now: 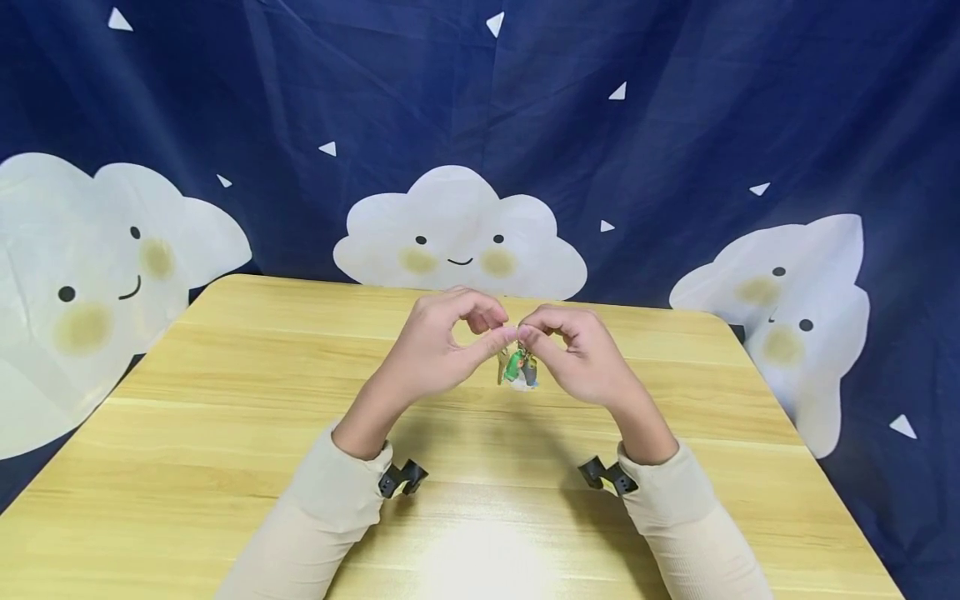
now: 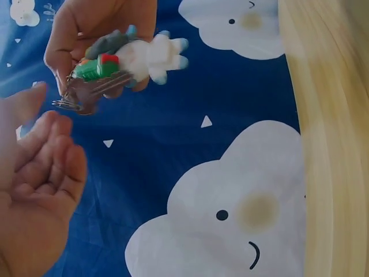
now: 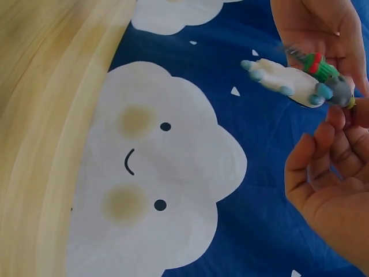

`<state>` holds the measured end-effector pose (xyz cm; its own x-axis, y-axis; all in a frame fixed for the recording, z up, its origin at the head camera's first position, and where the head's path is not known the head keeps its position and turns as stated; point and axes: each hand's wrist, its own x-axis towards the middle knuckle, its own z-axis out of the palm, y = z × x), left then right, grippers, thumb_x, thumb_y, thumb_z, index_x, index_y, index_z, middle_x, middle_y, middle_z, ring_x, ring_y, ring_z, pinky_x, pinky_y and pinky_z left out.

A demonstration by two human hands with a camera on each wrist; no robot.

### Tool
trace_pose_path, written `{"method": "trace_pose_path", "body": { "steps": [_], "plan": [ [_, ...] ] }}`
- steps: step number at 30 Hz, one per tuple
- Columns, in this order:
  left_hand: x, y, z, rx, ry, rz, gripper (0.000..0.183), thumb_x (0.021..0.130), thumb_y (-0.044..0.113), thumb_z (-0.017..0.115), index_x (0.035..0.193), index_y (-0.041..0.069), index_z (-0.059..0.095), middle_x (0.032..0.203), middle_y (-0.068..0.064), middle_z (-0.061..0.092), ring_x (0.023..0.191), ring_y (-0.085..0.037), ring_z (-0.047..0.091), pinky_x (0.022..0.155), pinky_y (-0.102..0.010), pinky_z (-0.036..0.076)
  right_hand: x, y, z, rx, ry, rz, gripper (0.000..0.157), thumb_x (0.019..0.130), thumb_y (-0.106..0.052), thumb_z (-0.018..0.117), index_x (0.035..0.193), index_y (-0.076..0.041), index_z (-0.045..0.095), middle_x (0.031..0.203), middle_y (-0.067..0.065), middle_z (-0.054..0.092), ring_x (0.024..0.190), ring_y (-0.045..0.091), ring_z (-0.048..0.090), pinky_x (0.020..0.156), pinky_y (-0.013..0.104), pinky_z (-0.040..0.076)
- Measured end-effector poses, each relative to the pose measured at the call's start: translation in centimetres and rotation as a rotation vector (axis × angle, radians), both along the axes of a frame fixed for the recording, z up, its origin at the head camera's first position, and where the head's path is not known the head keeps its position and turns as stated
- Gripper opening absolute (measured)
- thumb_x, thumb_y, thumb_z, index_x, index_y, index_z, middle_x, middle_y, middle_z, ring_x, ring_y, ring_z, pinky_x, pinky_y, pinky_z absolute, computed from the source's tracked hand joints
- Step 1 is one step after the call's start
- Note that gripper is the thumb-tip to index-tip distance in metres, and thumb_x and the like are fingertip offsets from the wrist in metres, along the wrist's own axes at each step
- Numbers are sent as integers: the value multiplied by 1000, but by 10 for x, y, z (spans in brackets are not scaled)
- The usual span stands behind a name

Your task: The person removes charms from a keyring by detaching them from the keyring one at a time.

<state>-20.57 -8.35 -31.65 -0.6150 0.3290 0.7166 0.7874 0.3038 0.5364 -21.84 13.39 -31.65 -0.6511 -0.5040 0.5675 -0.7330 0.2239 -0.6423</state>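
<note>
Over the table, a keychain (image 1: 517,364) hangs between the two hands. It bears a white figure with light-blue feet (image 2: 155,56), a green-and-red charm (image 3: 322,67), a grey charm (image 3: 339,91) and a key (image 1: 502,367). My right hand (image 1: 581,354) pinches its top between thumb and forefinger, the other fingers bent. A metal split ring (image 2: 67,105) shows bare at the fingertips of my left hand (image 1: 446,346). In the left wrist view the left thumb and forefinger stand apart beside that ring.
The wood-grain table (image 1: 225,400) reaches back to a dark blue curtain (image 1: 420,83) printed with white smiling clouds and small triangles. A black wrist camera is strapped to each light sleeve (image 1: 330,492).
</note>
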Motion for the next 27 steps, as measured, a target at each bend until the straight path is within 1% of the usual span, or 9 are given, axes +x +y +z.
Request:
{"method": "trace_pose_path", "body": {
  "steps": [3, 6, 9, 12, 13, 16, 19, 24, 27],
  "plan": [
    [0, 0, 0, -74, -11, 8, 9, 93, 18, 77, 92, 9, 75, 79, 7, 65, 77, -12, 58, 70, -29, 49, 0, 0, 0, -19, 21, -4, 20, 96, 4, 62, 84, -7, 73, 77, -3, 67, 72, 14, 60, 69, 27, 51],
    [1, 0, 1, -92, -7, 18, 7, 95, 16, 76, 91, 10, 75, 78, 7, 65, 75, -10, 55, 67, -27, 46, -1, 0, 0, -29, 39, -16, 20, 96, 3, 62, 83, -8, 73, 76, -3, 67, 72, 15, 62, 69, 28, 51],
    [1, -1, 2, -43, 38, 26, 5, 92, 12, 77, 88, 9, 75, 79, 5, 67, 73, -9, 55, 65, -26, 46, -3, 0, -1, -36, 36, -59, 21, 96, 1, 62, 81, -9, 72, 74, -5, 67, 71, 14, 60, 68, 29, 50],
    [1, 0, 2, 32, 97, 14, 6, 89, 6, 78, 85, 7, 74, 80, 3, 69, 74, -10, 57, 65, -27, 46, -4, 0, -2, -25, 15, -81, 23, 95, 1, 61, 78, -11, 71, 71, -6, 65, 67, 13, 58, 64, 28, 49],
    [1, 1, 2, 55, 112, 9, 6, 88, 5, 79, 85, 7, 74, 80, 2, 69, 75, -10, 57, 66, -27, 47, -5, 0, -2, -19, -3, -66, 22, 95, 1, 61, 78, -10, 70, 71, -6, 64, 65, 13, 57, 62, 27, 48],
    [1, 4, 2, 96, 133, 14, 7, 89, 3, 78, 84, 6, 74, 80, 2, 71, 77, -11, 59, 68, -28, 48, -3, 0, -2, -12, -68, 36, 20, 95, 4, 59, 81, -4, 70, 72, -1, 63, 64, 15, 56, 59, 27, 47],
    [1, 5, 2, 121, 126, 42, 6, 89, 4, 78, 86, 7, 74, 82, 1, 72, 79, -11, 61, 70, -29, 49, -1, 0, 0, -5, -102, 86, 18, 97, 3, 58, 85, -2, 71, 75, 1, 63, 67, 16, 56, 61, 27, 48],
    [1, 0, 2, 150, 95, 78, 4, 90, 6, 78, 88, 8, 74, 86, 1, 73, 81, -12, 62, 70, -30, 49, -3, 4, 1, 71, -85, 14, 17, 99, -3, 61, 87, -7, 73, 78, -2, 66, 74, 16, 59, 68, 28, 50],
    [0, -2, 1, 151, 61, 98, 5, 92, 8, 76, 88, 8, 73, 82, 2, 70, 79, -11, 60, 69, -31, 48, -8, 9, -1, 145, -92, -8, 16, 101, -6, 61, 91, -8, 74, 81, -2, 69, 76, 18, 63, 71, 33, 52]
  ]
}}
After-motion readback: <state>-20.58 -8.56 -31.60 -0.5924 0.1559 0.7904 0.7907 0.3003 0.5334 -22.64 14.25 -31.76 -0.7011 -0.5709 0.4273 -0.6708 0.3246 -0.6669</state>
